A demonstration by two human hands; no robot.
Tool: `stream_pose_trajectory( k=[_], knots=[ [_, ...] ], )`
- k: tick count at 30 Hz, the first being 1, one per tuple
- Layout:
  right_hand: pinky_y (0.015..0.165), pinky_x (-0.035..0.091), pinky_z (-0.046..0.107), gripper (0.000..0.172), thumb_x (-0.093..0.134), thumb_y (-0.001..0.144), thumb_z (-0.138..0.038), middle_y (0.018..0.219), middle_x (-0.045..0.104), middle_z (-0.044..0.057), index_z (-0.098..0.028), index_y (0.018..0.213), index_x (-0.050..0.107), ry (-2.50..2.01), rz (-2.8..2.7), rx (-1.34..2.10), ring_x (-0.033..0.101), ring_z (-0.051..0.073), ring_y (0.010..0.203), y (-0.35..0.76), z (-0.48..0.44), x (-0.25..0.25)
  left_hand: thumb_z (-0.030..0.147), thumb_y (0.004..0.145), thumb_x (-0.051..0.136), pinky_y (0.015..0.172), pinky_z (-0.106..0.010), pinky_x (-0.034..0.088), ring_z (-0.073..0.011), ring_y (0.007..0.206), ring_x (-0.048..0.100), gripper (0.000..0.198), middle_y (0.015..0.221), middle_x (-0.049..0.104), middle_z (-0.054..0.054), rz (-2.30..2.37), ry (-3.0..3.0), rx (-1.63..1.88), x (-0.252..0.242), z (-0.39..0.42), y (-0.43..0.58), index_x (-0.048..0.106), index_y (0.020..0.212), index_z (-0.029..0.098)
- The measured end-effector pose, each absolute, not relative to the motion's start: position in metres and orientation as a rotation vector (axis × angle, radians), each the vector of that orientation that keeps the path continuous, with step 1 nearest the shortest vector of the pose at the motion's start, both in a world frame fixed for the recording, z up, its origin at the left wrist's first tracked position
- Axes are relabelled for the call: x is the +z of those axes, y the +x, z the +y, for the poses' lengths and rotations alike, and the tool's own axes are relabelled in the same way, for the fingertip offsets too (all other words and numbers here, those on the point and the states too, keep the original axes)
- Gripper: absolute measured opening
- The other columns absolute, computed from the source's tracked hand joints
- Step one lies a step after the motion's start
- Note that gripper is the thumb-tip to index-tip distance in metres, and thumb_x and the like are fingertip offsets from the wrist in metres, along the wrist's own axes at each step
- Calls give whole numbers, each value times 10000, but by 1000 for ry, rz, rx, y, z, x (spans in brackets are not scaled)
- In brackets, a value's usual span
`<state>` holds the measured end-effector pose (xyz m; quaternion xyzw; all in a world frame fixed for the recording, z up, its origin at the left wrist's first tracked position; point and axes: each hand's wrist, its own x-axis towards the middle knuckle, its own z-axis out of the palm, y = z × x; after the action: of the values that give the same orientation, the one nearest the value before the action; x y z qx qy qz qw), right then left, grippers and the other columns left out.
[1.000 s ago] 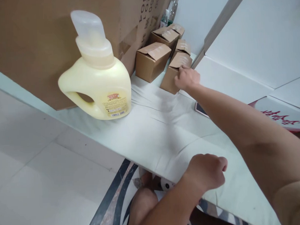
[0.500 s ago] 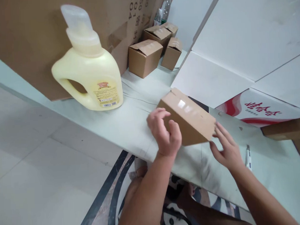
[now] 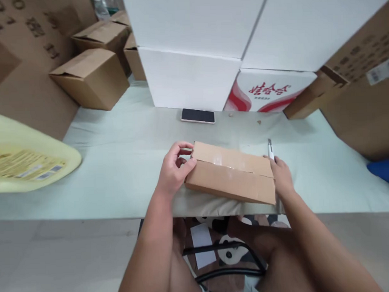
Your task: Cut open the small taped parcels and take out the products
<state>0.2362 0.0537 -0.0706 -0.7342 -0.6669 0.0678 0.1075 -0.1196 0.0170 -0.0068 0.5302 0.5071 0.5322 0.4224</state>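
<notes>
A closed cardboard box (image 3: 230, 179) with clear tape along its top seam sits on the cloth-covered table in front of me. At its left end, my left hand (image 3: 176, 170) grips the upper corner, thumb on the near side and fingers curled behind. My right hand (image 3: 281, 173) presses round the right end, its fingertips partly hidden. Just beyond those right fingers lies a white utility knife (image 3: 270, 149), its lower part covered by the hand.
A phone (image 3: 197, 116) lies before stacked white cartons (image 3: 192, 78). Small cardboard boxes (image 3: 90, 77) stand back left, near a yellow detergent jug (image 3: 25, 156). On the right are a large carton (image 3: 365, 101) and something blue (image 3: 385, 172). The table's front edge runs close below the box.
The view has swung right and levelled. The box now lies turned lengthwise across in front of me. My left hand, earlier raised beside it, has closed on its left end; my right stays at the right end.
</notes>
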Motion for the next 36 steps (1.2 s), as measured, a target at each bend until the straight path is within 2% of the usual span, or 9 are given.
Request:
stream_pose_trajectory(
  k=[2,5,10,15,17,19,21,27,36],
  knots=[
    [1036,450,563,435,426,888,-404,1229,632,260,-126,1103,682,-2201,-1932,225,584,405,1207,243,53,-68,397,740,680,837,-344,548,-266,1134,628,444,1323,629,-89,1219,1364,1250,-9,20,-111,624,1153,244],
    [914,504,491,235,477,831,-326,993,676,173,-182,944,624,-2236,-1693,338,643,319,952,247,52,-62,415,718,680,988,-373,522,-288,1276,557,583,1499,513,-68,1134,1327,1180,-14,23,-98,593,1277,277],
    [606,488,314,393,474,771,-280,867,631,10,-280,1164,491,-1619,-915,827,565,158,600,244,43,-27,364,675,677,924,-358,536,-265,1188,565,601,1423,550,-53,1101,1191,1184,-18,21,-80,575,1262,287],
    [585,506,273,337,608,729,-339,749,609,-21,-303,1061,652,-864,-740,921,608,133,627,231,5,28,303,638,691,843,-324,515,-233,1045,569,542,1233,593,-41,1101,1101,1283,-19,11,-57,604,1172,272],
    [484,432,233,237,708,708,-284,596,536,-61,-292,944,702,-771,-771,935,501,96,491,219,-10,42,290,638,688,849,-330,504,-233,1025,563,520,1188,597,-40,1127,1086,1308,-20,7,-47,616,1153,269],
    [411,330,216,80,748,765,-285,498,445,-81,-275,838,714,-768,-859,898,385,74,411,203,-22,48,290,651,672,887,-349,492,-242,1043,558,502,1189,595,-41,1144,1109,1315,-22,3,-38,615,1149,270],
    [396,295,228,101,717,855,-355,495,465,-65,-262,819,735,-834,-1013,841,375,76,410,187,-30,48,297,667,647,950,-375,473,-258,1099,548,490,1211,586,-43,1128,1159,1321,-25,0,-31,602,1153,270],
    [492,455,270,136,674,887,-304,631,671,-3,-244,847,790,-1036,-1384,776,529,105,481,173,-36,35,288,699,596,1123,-448,384,-296,1254,491,428,1249,555,-56,1074,1270,1350,-29,-3,-24,589,1127,271],
    [555,520,275,160,641,890,-245,611,674,-11,-237,878,800,-1185,-1529,725,576,113,494,169,-35,37,291,714,574,1165,-493,359,-313,1271,476,403,1256,542,-73,1058,1363,1338,-30,-2,-28,581,1116,264]
  ],
)
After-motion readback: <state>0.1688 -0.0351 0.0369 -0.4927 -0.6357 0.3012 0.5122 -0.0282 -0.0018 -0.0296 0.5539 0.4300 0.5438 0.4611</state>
